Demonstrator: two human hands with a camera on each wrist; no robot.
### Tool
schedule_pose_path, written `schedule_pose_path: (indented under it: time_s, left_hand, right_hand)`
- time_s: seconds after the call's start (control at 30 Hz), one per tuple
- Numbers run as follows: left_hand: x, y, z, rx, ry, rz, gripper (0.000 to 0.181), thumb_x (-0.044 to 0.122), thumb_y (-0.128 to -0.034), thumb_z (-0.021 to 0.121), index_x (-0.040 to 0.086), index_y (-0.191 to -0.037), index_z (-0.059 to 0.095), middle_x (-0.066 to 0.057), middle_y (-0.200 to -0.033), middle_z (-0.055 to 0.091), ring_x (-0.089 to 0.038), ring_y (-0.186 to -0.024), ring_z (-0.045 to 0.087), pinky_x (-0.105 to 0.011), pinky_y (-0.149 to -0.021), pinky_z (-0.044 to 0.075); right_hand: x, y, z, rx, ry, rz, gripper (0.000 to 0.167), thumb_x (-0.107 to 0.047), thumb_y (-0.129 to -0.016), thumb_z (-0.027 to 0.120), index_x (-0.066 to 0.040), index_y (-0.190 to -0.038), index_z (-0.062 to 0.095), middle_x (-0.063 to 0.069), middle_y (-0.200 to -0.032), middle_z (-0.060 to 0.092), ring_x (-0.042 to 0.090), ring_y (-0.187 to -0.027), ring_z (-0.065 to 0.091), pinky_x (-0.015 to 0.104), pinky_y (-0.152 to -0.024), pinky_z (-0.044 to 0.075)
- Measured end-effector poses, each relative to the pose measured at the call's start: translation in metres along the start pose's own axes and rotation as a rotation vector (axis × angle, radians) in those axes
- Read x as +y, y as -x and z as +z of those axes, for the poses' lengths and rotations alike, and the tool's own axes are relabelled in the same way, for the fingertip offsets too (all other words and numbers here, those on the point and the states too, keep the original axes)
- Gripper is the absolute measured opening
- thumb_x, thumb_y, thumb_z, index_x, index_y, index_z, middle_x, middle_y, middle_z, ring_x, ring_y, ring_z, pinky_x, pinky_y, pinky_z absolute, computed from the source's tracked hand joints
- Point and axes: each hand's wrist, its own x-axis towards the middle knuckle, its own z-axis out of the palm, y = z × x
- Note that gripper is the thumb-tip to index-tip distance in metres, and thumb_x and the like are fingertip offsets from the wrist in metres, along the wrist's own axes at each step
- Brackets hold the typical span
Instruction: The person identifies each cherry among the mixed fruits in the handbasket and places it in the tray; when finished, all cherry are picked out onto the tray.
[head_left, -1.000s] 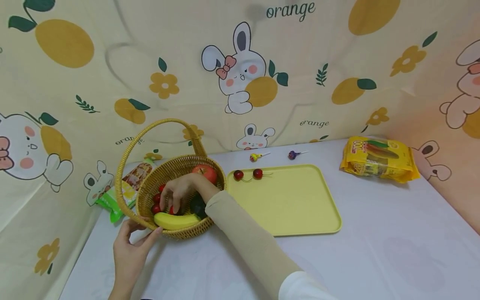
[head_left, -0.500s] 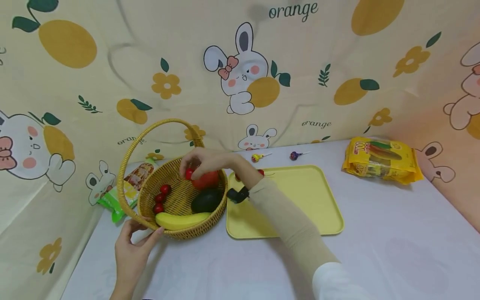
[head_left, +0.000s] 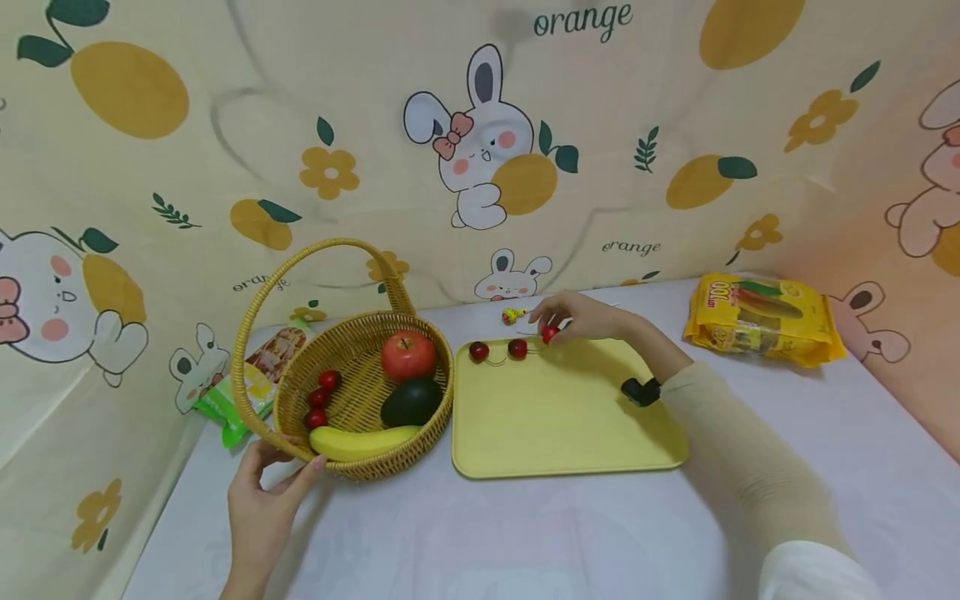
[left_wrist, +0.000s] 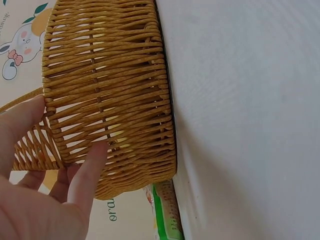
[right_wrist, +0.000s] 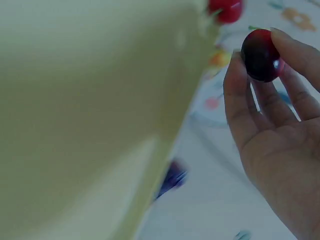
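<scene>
On the counter (head_left: pixel 420 537), I'm remotely watching a wicker basket (head_left: pixel 367 469) standing beside a yellow tray (head_left: pixel 547 425). The left hand (head_left: pixel 262 492) is gripping the basket's rim; the right hand (head_left: pixel 588 318) is pinching a red cherry (head_left: pixel 550 333) between its fingers by the tray's far edge, near two other cherries (head_left: pixel 517 349).

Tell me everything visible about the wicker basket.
The wicker basket is golden brown and round, openly woven from what looks like twisted cord, with one arched handle. It stands upright on the white tabletop, left of the yellow tray, containing three red cherries, an apple, a banana and a dark oval fruit. The left grip holds its near-left side.
</scene>
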Motion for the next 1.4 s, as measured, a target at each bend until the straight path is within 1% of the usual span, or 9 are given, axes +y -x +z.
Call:
schedule_pose_path:
  time_s: [0.13,0.23,0.33,0.5,0.73,0.93,1.07,1.23,1.4]
  left_hand:
    - [0.001,0.000,0.001,0.003,0.018,-0.003,0.044,-0.011,-0.0756,0.082,-0.004,-0.114,0.060,-0.001,-0.099,0.056,-0.012,-0.095,0.056,-0.015,-0.070,0.060]
    - [0.001,0.000,0.001,0.002,0.026,-0.002,0.044,-0.011,-0.0756,0.082,-0.004,-0.114,0.060,-0.001,-0.099,0.057,-0.012,-0.095,0.056,-0.016,-0.071,0.060]
    - [0.001,0.000,0.001,0.002,0.017,-0.002,0.043,-0.010,-0.0764,0.082,-0.004,-0.114,0.060,-0.001,-0.099,0.057,-0.012,-0.095,0.056,-0.015,-0.070,0.059]
    - [0.001,0.001,0.000,0.003,-0.004,-0.008,0.041,-0.008,-0.0781,0.081,-0.005,-0.113,0.060,-0.002,-0.099,0.057,-0.012,-0.095,0.056,-0.015,-0.070,0.059]
    - [0.001,0.001,-0.001,0.004,-0.026,-0.039,0.043,-0.003,-0.0789,0.082,-0.002,-0.115,0.060,-0.002,-0.100,0.057,-0.012,-0.096,0.056,-0.015,-0.071,0.059]
    - [0.000,0.001,-0.002,0.002,-0.049,-0.040,0.043,-0.002,-0.0796,0.082,-0.001,-0.116,0.060,-0.001,-0.101,0.057,-0.010,-0.096,0.055,-0.012,-0.070,0.058]
    - [-0.001,0.000,-0.001,0.004,-0.049,-0.043,0.044,-0.002,-0.0786,0.083,0.000,-0.116,0.060,0.000,-0.100,0.057,-0.009,-0.096,0.055,-0.011,-0.070,0.058]
    - [-0.003,0.000,-0.001,0.007,-0.047,-0.039,0.044,-0.004,-0.0777,0.083,0.000,-0.116,0.061,0.001,-0.099,0.057,-0.009,-0.095,0.055,-0.011,-0.070,0.058]
    - [-0.001,0.000,-0.001,0.009,-0.058,-0.042,0.044,-0.003,-0.0785,0.083,0.000,-0.116,0.061,0.001,-0.099,0.057,-0.009,-0.095,0.055,-0.010,-0.070,0.057]
  right_hand:
    - [0.020,0.017,-0.003,0.061,-0.040,0.077,0.033,0.005,-0.085,0.073,0.010,-0.115,0.061,0.022,-0.109,0.064,0.031,-0.101,0.063,0.028,-0.082,0.057]
    - [0.027,0.024,-0.003,0.103,-0.046,0.092,0.027,0.002,-0.085,0.076,0.008,-0.109,0.065,0.019,-0.104,0.066,0.029,-0.096,0.063,0.022,-0.075,0.056]
    - [0.028,0.028,-0.002,0.132,-0.001,0.082,0.023,0.000,-0.084,0.078,0.004,-0.105,0.069,0.016,-0.099,0.068,0.027,-0.091,0.061,0.023,-0.071,0.055]
    - [0.029,0.031,0.000,0.147,0.092,0.067,0.022,0.000,-0.083,0.079,0.002,-0.103,0.071,0.013,-0.097,0.069,0.026,-0.089,0.060,0.025,-0.072,0.054]
    - [0.031,0.031,0.002,0.144,0.115,0.071,0.024,0.000,-0.081,0.080,0.003,-0.103,0.070,0.015,-0.099,0.067,0.026,-0.088,0.061,0.025,-0.074,0.054]
    - [0.031,0.034,0.002,0.159,0.165,0.091,0.023,-0.001,-0.081,0.080,0.001,-0.103,0.071,0.012,-0.099,0.067,0.026,-0.089,0.060,0.030,-0.078,0.054]
    - [0.030,0.036,0.000,0.161,0.177,0.097,0.025,-0.001,-0.082,0.079,0.001,-0.105,0.070,0.011,-0.100,0.066,0.025,-0.088,0.059,0.029,-0.076,0.053]
    - [0.020,0.030,-0.004,0.193,0.189,0.040,0.028,-0.002,-0.085,0.076,0.003,-0.111,0.067,0.017,-0.107,0.065,0.025,-0.085,0.056,0.029,-0.073,0.050]
    - [-0.016,0.003,0.000,0.231,0.179,-0.067,0.030,-0.009,-0.087,0.077,-0.001,-0.114,0.067,0.013,-0.112,0.065,0.032,-0.090,0.055,0.034,-0.074,0.051]
